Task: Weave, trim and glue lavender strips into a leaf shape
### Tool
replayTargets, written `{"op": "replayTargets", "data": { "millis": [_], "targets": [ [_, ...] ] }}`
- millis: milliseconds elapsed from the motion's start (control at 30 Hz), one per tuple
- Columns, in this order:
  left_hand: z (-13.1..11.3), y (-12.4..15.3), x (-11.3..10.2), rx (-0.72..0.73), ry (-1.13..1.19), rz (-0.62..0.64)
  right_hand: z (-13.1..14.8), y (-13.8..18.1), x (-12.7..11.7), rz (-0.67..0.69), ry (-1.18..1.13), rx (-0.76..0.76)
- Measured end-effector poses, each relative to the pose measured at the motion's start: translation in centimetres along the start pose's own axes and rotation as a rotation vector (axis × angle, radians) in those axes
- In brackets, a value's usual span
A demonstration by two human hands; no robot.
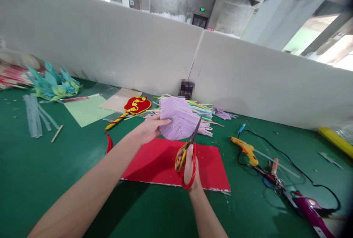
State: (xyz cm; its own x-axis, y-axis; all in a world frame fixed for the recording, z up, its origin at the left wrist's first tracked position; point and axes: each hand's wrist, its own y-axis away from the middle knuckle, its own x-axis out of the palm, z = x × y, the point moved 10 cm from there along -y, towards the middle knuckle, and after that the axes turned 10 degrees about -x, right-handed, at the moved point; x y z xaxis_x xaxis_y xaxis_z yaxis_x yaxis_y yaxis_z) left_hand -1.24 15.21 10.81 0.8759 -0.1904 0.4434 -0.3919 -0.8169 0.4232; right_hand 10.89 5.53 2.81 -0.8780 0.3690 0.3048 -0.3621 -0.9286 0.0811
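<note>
My left hand [149, 129] grips a pale purple folded paper piece [178, 117] by its left edge and holds it up above a red sheet [165, 162] lying on the green table [41, 172]. My right hand [190, 168] is closed through the red and yellow handles of a pair of scissors [190, 146]. The blades point up and touch the lower right edge of the purple piece.
A yellow glue gun [246, 150] with a black cord lies to the right, next to a purple tool [311, 208]. Coloured strips [204, 111], a red and yellow ornament [136, 105], a light green sheet [85, 109] and teal paper shapes [55, 83] lie behind. A white partition wall [138, 50] closes the back.
</note>
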Motion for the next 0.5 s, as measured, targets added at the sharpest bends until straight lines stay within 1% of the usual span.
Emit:
{"op": "replayTargets", "data": {
  "millis": [267,400,500],
  "targets": [
    [0.2,-0.1,0.2,-0.002,0.016,0.006,-0.4,0.1,-0.5,-0.040,0.027,0.049],
    [0.1,-0.2,-0.1,0.008,0.010,-0.011,-0.6,0.1,-0.9,-0.063,0.057,0.082],
    [-0.1,-0.3,-0.4,0.025,0.004,-0.020,-0.6,0.2,-1.0,-0.049,0.082,0.106]
  ]
}}
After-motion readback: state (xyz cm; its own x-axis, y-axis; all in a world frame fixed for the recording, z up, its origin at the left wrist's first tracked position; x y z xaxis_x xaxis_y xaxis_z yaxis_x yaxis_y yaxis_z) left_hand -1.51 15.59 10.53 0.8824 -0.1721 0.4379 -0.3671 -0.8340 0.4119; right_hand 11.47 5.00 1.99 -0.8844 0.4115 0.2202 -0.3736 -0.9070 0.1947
